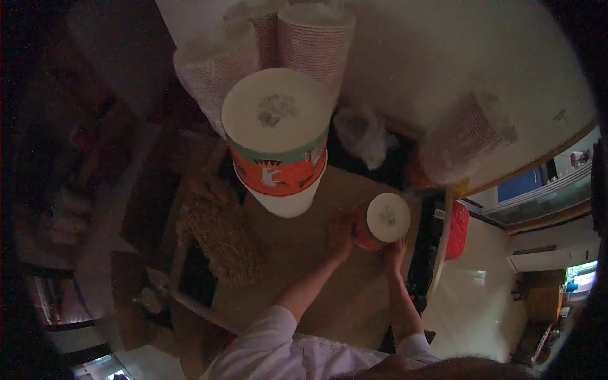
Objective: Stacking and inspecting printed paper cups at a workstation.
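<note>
A red paper tub (363, 229) with a pale round end facing up is between my two hands. My left hand (341, 237) presses on its left side, the fingers partly lost in shadow. My right hand (394, 252) curls against its lower right side. Just beyond and to the left, a tall stack of paper tubs (278, 168), bottoms up, rises from the brown table (304, 288). The topmost tub has a pale round base and a red and green printed side.
Plastic-wrapped stacks of tubs (315, 47) stand at the back, and another wrapped stack (465, 136) leans at the back right. Crumpled clear plastic (364, 134) lies between them. A shaggy brown bundle (218, 228) is at the left, and a bright red object (456, 230) at the right edge.
</note>
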Demonstrator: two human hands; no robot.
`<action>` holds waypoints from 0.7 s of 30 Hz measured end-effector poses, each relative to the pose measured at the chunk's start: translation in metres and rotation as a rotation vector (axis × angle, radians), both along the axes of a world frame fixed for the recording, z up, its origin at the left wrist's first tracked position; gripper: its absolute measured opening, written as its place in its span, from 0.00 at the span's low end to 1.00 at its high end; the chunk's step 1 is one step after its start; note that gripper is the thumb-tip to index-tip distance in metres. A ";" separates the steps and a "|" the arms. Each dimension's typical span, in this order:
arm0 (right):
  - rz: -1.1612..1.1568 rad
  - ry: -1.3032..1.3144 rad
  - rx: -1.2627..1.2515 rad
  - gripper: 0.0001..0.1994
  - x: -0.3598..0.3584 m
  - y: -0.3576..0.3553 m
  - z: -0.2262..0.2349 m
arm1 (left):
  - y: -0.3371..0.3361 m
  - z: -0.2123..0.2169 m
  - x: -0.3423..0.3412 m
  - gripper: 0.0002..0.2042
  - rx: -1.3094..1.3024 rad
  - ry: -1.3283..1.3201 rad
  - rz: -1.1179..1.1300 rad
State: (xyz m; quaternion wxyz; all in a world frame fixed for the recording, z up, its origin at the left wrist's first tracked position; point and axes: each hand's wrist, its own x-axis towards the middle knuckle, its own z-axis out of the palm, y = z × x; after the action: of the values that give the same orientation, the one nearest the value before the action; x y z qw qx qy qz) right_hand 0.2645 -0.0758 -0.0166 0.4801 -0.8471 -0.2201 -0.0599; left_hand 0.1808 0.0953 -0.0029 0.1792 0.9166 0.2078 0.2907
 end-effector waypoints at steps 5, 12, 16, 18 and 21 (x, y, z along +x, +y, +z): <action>0.177 -0.001 -0.397 0.10 0.011 -0.090 -0.101 | -0.005 0.004 0.004 0.12 -0.331 -0.201 -0.055; -0.087 0.150 0.220 0.07 -0.026 -0.021 0.014 | 0.000 0.032 -0.039 0.10 -0.636 -0.237 0.052; 0.000 -0.350 -0.221 0.07 -0.030 -0.046 0.005 | 0.004 0.070 -0.051 0.10 -0.380 0.128 -0.170; -0.155 0.132 0.267 0.07 -0.044 -0.045 -0.007 | 0.000 0.071 -0.050 0.10 -0.266 0.319 -0.261; -0.238 0.329 0.423 0.07 -0.063 -0.044 -0.024 | -0.010 0.003 -0.051 0.11 -0.242 -0.095 -0.148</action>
State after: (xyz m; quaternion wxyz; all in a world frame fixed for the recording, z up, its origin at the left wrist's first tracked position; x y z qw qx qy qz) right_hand 0.2014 -0.1193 -0.0408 0.6648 -0.7464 -0.0212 -0.0221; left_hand 0.1296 0.0858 0.0000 0.3191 0.8863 0.1643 0.2925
